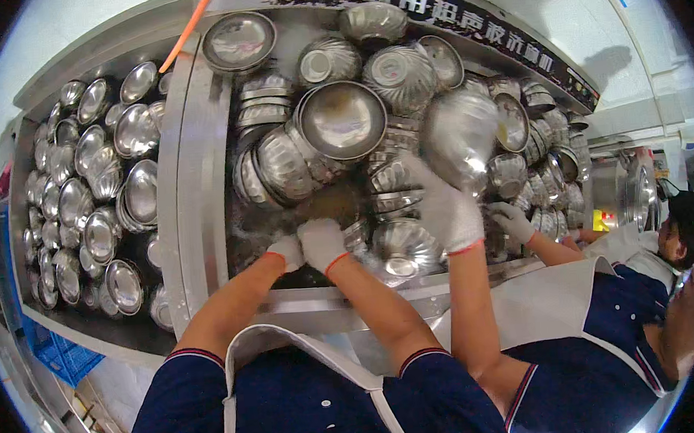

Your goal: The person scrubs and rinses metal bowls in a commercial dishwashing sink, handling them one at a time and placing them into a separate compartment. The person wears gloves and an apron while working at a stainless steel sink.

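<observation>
Both of my hands wear white gloves with red cuffs and reach into the near left part of a steel basin (191,185) of murky water. My left hand (287,252) and my right hand (322,242) are side by side at the water, their fingers partly hidden, so what they hold cannot be told. Just beyond them lie fluted metal bowls (286,163) in leaning stacks, and a round metal bowl (343,120) with brownish liquid rests on top. Another fluted bowl (400,246) lies to the right of my right hand.
At my right a co-worker's gloved hand (452,209) is by a large blurred metal bowl (460,133); their other gloved hand (511,220) is among bowls. A left basin (102,339) holds many metal bowls. An orange hose (189,28) hangs behind; a blue crate (64,357) stands lower left.
</observation>
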Action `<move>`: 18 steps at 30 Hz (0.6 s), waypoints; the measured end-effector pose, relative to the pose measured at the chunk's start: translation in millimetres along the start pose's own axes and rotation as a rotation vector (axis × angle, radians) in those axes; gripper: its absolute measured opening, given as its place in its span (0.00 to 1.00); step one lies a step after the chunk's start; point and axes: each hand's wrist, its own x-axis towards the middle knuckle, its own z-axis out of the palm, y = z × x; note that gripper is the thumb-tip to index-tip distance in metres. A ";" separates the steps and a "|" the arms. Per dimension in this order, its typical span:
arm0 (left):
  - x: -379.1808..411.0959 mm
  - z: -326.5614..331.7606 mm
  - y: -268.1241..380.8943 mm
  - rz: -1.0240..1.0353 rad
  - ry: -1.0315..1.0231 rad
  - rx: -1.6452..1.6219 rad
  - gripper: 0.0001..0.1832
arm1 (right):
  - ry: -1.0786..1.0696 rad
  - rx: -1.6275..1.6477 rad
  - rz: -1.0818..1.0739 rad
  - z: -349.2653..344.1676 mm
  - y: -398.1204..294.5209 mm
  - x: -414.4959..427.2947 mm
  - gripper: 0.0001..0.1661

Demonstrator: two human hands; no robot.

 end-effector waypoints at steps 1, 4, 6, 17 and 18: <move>-7.1 -24.8 2.9 0.224 -0.104 -0.147 0.16 | 0.014 -0.023 -0.018 11.5 3.7 -8.3 0.10; -51.0 -64.0 -0.6 -0.156 0.020 -1.834 0.17 | -0.008 -0.212 -0.221 19.3 10.5 -30.5 0.08; -61.7 -82.7 8.8 -0.207 0.209 -1.510 0.21 | -0.064 -0.208 -0.293 5.9 18.3 -44.4 0.08; -26.7 -56.9 24.1 -0.160 0.237 -0.292 0.24 | 0.063 0.339 0.245 30.4 29.9 -33.6 0.20; -20.8 -53.0 26.0 -0.141 0.245 -0.223 0.24 | 0.026 0.420 0.290 44.5 24.1 -23.7 0.20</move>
